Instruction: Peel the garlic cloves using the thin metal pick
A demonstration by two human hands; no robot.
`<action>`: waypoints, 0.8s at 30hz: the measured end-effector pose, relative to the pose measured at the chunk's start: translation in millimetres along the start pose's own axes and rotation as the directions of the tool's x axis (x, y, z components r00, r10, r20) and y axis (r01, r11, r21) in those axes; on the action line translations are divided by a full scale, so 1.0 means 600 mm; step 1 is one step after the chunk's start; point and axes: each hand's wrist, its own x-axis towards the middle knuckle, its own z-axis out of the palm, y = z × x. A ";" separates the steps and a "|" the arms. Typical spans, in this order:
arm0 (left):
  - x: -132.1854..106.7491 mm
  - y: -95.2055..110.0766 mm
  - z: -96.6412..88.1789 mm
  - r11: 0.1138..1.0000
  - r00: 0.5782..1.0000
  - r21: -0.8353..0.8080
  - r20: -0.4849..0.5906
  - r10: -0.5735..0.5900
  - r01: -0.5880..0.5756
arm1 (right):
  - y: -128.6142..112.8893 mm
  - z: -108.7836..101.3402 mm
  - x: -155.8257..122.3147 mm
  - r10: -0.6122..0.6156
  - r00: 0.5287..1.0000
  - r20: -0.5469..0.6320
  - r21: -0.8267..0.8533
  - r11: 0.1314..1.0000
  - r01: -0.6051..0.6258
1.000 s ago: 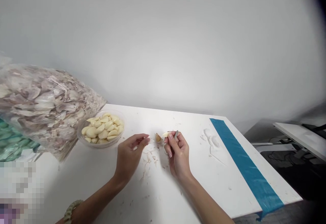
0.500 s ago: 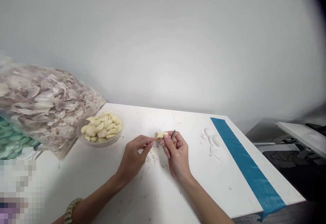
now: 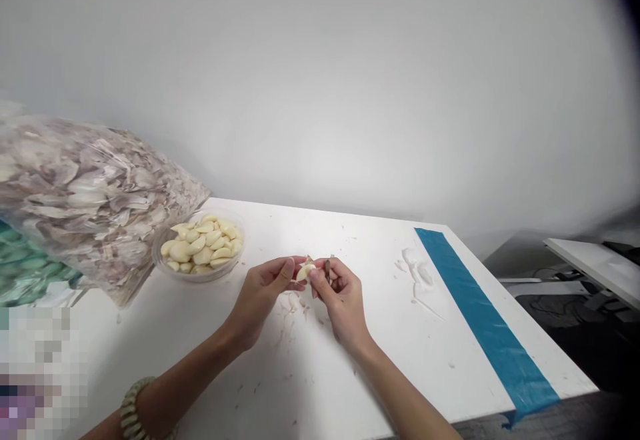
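Observation:
A pale, mostly peeled garlic clove (image 3: 304, 272) is held between my two hands above the table. My left hand (image 3: 263, 293) is closed at the clove's left side, its fingertips partly behind it. With thumb and fingers, my right hand (image 3: 345, 303) pinches the clove's right side. A short, narrow dark blade, seemingly a small knife (image 3: 327, 269), sticks up from the curled fingers of that same hand; its handle is hidden. Scraps of garlic skin (image 3: 294, 304) lie on the white table below.
A clear round tub (image 3: 197, 278) full of peeled cloves stands to the left. Behind it leans a big clear bag of garlic skins (image 3: 110, 193), with a green bag (image 3: 30, 273) beside it. Blue tape (image 3: 480, 313) runs along the table's right side, near whitish scraps (image 3: 420, 270).
My left hand has moved up and right to the clove, which is turned and shifted slightly left. My right hand has also moved a little left with the small knife.

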 end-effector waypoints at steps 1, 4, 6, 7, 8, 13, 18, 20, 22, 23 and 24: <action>0.000 0.002 0.000 0.999 1.000 -0.043 0.018 -0.012 0.013 | 0.000 0.000 -0.001 -0.009 1.000 0.020 -0.029 1.000 0.010; 0.000 0.006 0.000 0.998 0.999 -0.061 0.054 -0.002 0.005 | -0.001 0.002 -0.004 -0.029 0.998 0.050 -0.107 0.994 0.035; 0.000 0.007 -0.001 0.999 0.999 -0.036 0.053 0.006 -0.004 | -0.002 0.003 -0.005 -0.037 0.998 0.045 -0.139 0.989 0.042; -0.001 0.007 -0.001 1.000 0.999 -0.024 0.049 0.006 -0.004 | -0.003 0.003 -0.005 -0.036 0.999 0.038 -0.150 0.988 0.042; -0.001 0.008 -0.001 1.000 0.999 -0.015 0.043 0.003 -0.002 | -0.004 0.003 -0.005 -0.034 0.999 0.031 -0.160 0.986 0.039; -0.003 0.007 -0.001 0.999 1.000 -0.044 0.023 -0.002 0.003 | -0.006 0.003 -0.004 -0.051 0.999 -0.008 -0.146 0.988 0.050; 0.001 0.013 -0.005 0.992 0.998 -0.116 -0.036 -0.043 0.039 | -0.005 -0.004 -0.001 -0.049 0.992 -0.114 -0.115 0.993 0.036; 0.006 0.018 -0.010 0.990 0.994 -0.137 -0.100 -0.042 0.029 | -0.004 -0.009 0.003 -0.052 0.986 -0.161 -0.051 0.998 0.045; 0.011 0.022 -0.016 0.990 0.987 -0.142 -0.157 -0.025 0.003 | -0.005 -0.014 0.006 -0.066 0.977 -0.202 0.019 0.997 0.071; 0.013 0.023 -0.018 0.989 0.985 -0.144 -0.174 -0.016 -0.010 | -0.005 -0.016 0.008 -0.076 0.973 -0.220 0.048 0.995 0.088; 0.014 0.024 -0.020 0.989 0.983 -0.148 -0.181 -0.010 -0.018 | -0.005 -0.017 0.009 -0.086 0.969 -0.232 0.068 0.992 0.105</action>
